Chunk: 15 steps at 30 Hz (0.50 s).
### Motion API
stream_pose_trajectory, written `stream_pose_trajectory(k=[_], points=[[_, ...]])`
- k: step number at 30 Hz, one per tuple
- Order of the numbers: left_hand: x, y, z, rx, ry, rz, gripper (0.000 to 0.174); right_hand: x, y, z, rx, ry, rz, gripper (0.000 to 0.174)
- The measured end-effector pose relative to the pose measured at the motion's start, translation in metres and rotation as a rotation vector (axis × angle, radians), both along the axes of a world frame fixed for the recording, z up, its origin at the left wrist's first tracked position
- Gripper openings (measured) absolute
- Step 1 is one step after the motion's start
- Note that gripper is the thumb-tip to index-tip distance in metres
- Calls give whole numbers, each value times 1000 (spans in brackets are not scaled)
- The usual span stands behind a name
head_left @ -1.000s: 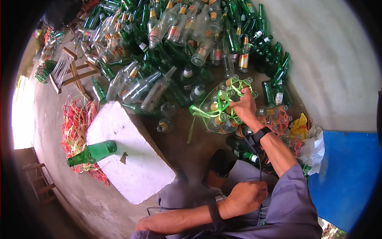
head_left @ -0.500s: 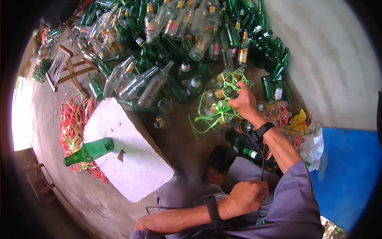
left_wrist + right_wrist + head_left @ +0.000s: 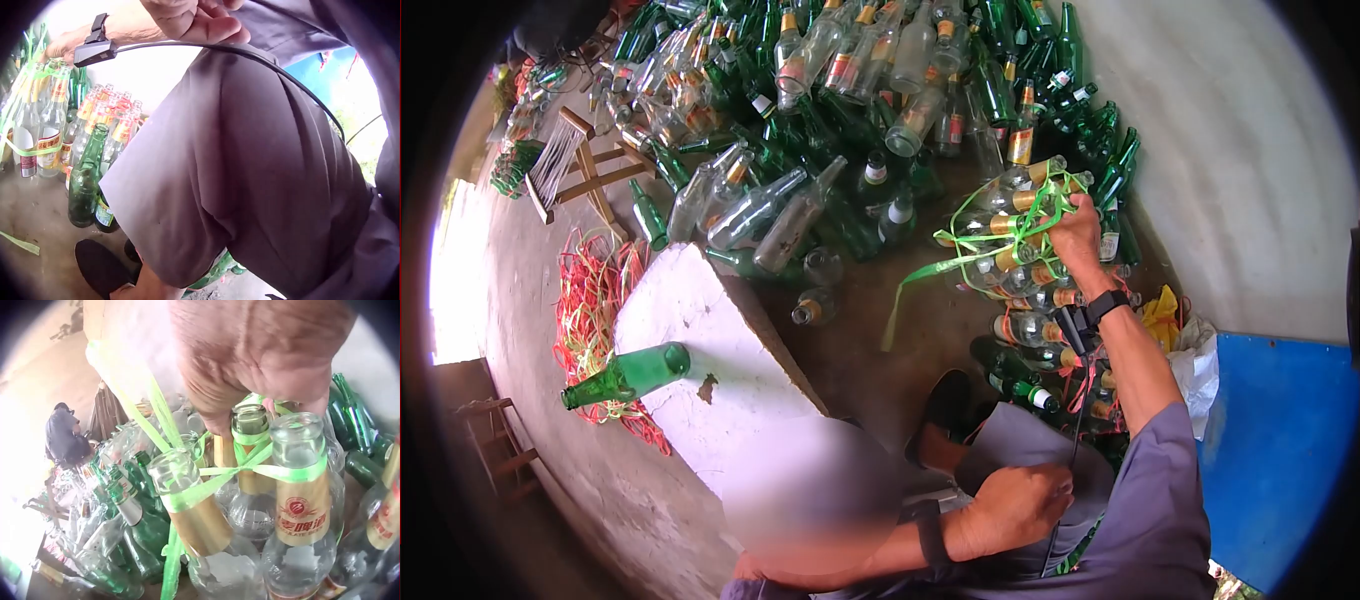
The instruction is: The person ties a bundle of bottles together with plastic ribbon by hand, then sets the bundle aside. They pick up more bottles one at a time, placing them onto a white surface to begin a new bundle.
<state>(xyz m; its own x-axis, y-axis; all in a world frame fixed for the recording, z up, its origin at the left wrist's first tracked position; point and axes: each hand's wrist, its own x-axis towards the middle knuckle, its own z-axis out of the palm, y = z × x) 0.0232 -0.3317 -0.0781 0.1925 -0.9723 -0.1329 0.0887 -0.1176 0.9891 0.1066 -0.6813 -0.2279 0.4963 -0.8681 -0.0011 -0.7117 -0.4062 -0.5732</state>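
My right hand (image 3: 1072, 238) grips a bundle of clear glass beer bottles (image 3: 1000, 225) at its necks. Bright green plastic strap (image 3: 250, 469) loops round and between those necks, and a loose tail of it trails left in the head view. In the right wrist view the hand (image 3: 269, 356) comes down over the necks, its fingertips partly hidden behind them. Beside my raised knee is my left hand (image 3: 1022, 503), fingers loosely curled with nothing visible in them. The left wrist view shows this hand (image 3: 194, 15) at its top edge, near a black cable (image 3: 269, 62).
Clear bottles tied with red strap (image 3: 115, 103) and loose green bottles (image 3: 87, 178) stand near my foot. A large bottle heap (image 3: 850, 110) fills the back. At left, a green bottle (image 3: 630, 375) lies over a white board (image 3: 700, 340), near tangled red strapping (image 3: 590, 310). A blue panel (image 3: 1280, 430) is right.
My right hand has moved right with the strapped bottle bundle, which now leans more on its side, closer to the wall. The left hand has stayed by the knee.
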Motion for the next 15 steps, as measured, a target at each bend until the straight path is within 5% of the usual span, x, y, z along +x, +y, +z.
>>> stream_pose_trajectory(k=[15], points=[[6, 8, 3, 9, 2, -40, 16, 16, 39, -10, 22, 171, -57, 86]])
